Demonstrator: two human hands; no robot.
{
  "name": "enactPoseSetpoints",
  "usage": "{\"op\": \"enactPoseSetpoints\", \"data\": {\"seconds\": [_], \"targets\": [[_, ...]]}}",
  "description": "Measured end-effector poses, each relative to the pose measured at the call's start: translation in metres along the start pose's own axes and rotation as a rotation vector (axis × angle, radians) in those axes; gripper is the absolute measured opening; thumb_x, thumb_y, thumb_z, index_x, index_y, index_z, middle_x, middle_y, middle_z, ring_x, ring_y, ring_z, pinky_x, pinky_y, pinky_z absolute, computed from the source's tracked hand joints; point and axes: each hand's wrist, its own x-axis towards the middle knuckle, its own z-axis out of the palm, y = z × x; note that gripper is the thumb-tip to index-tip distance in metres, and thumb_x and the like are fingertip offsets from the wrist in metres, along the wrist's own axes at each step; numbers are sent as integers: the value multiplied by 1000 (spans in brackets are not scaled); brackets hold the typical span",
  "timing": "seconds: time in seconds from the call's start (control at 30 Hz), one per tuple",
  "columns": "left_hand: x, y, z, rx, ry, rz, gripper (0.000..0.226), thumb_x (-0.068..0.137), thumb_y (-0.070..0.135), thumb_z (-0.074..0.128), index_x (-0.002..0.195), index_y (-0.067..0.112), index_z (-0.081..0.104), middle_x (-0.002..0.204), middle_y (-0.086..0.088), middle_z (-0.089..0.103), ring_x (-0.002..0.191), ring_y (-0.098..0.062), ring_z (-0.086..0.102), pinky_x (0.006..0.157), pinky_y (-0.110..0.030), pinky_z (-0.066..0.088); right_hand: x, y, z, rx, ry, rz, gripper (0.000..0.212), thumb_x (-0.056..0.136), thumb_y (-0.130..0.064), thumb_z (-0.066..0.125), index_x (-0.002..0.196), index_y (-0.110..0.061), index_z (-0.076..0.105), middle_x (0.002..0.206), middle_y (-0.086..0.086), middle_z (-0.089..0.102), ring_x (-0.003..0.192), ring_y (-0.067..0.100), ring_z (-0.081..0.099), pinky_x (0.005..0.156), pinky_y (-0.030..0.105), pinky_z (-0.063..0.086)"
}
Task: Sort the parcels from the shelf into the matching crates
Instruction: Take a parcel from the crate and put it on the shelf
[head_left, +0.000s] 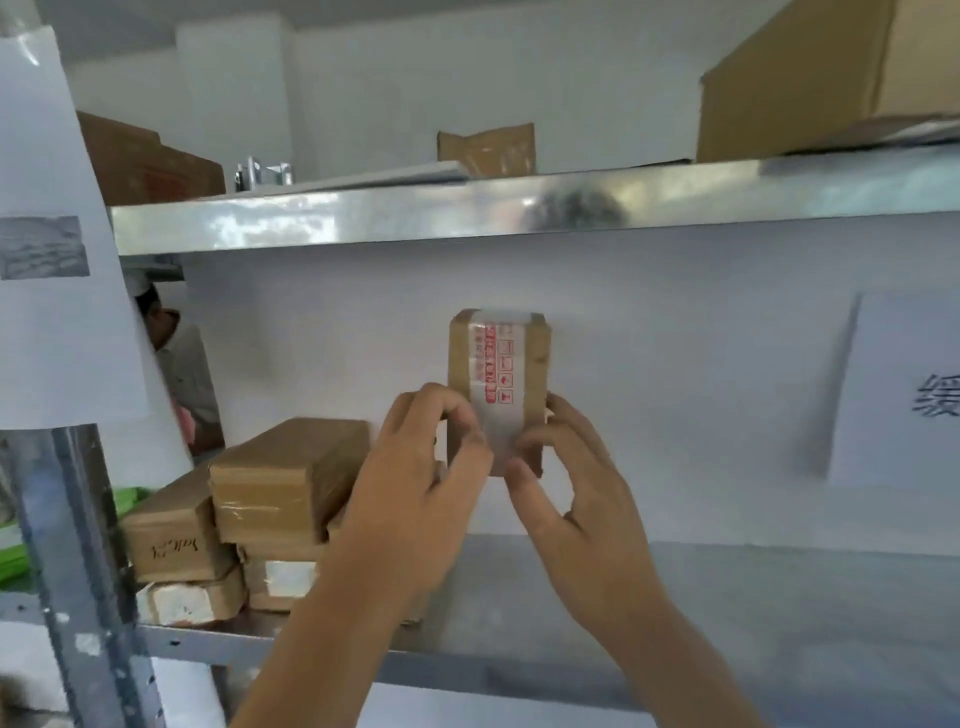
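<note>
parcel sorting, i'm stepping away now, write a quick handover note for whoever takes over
Left hand and right hand: both grip the lower end of one small taped parcel, held upright in front of the middle shelf.
Remaining parcels: stacked at the shelf's left end.
Done: one parcel lifted off.
Left: read its label, drop it in the matching crate (none in view), then sort the stack.

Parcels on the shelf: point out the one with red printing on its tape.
The upright parcel, gripped by both hands; the parcels stacked at left show plain tape.
</note>
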Motion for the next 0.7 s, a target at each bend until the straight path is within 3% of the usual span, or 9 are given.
{"op": "enactPoseSetpoints", "data": {"seconds": [0.07, 0.13, 0.2, 0.27, 0.33, 0.43, 0.53, 0.7], "targets": [[-11, 29, 28, -171, -42, 15, 13, 101, 37, 44, 112, 41, 44, 126, 20, 59, 117, -7, 62, 83, -14, 56, -10, 3, -44, 13, 84, 18, 19, 96, -42, 55, 101, -24, 60, 133, -18, 57, 116, 8, 61, 82, 11, 52], [-23, 61, 60, -333, -71, 44, 37, 106, 13, 43, 115, 49, 41, 118, 22, 64, 117, -5, 63, 84, -13, 55, -24, 8, -95, 49, 141, 72, 17, 97, -40, 58, 110, -29, 54, 126, -20, 59, 119, 6, 61, 83, 19, 58], [-34, 99, 93, -445, -106, 35, 57, 110, 6, 39, 125, 60, 35, 113, 25, 65, 117, -6, 65, 88, -17, 56, -42, 11, -151, 84, 207, 107, 28, 95, -39, 57, 122, -38, 48, 118, -22, 62, 119, 3, 61, 84, 21, 60], [-44, 136, 131, -515, -138, 43, 62, 112, 8, 37, 138, 64, 30, 112, 25, 64, 118, -8, 65, 97, -27, 56, -61, 11, -209, 107, 261, 135, 41, 93, -40, 53, 134, -42, 45, 108, -25, 61, 114, -4, 62, 79, 17, 59], [-55, 173, 170, -579, -198, 71, 53, 113, 13, 37, 148, 52, 39, 116, 22, 66, 121, -10, 65, 104, -36, 55, -83, 11, -266, 124, 301, 166, 50, 94, -42, 49, 144, -39, 47, 102, -17, 61, 107, -7, 64, 75, 11, 55], [-75, 235, 223, -668, -310, 112, 49, 109, 12, 36, 140, 45, 58, 125, 16, 68, 123, -13, 65, 105, -39, 57, -116, 8, -350, 106, 323, 200, 52, 95, -45, 45, 146, -38, 48, 100, -3, 60, 99, -1, 65, 76, 8, 52], [-93, 296, 272, -755, -422, 138, 56, 93, 17, 36, 133, 48, 60, 121, 9, 69, 122, -18, 66, 106, -46, 54, -147, 4, -429, 49, 369, 206, 47, 99, -52, 42, 145, -45, 44, 94, -11, 60, 103, 7, 66, 81, 14, 54], [-125, 389, 347, -827, -637, 245, 43, 93, 18, 33, 122, 37, 60, 128, 14, 68, 128, -10, 61, 109, -47, 49, -203, -3, -543, -156, 505, 250, 60, 94, -65, 43, 151, -57, 31, 106, -11, 64, 107, 18, 66, 90, 33, 57]]}}
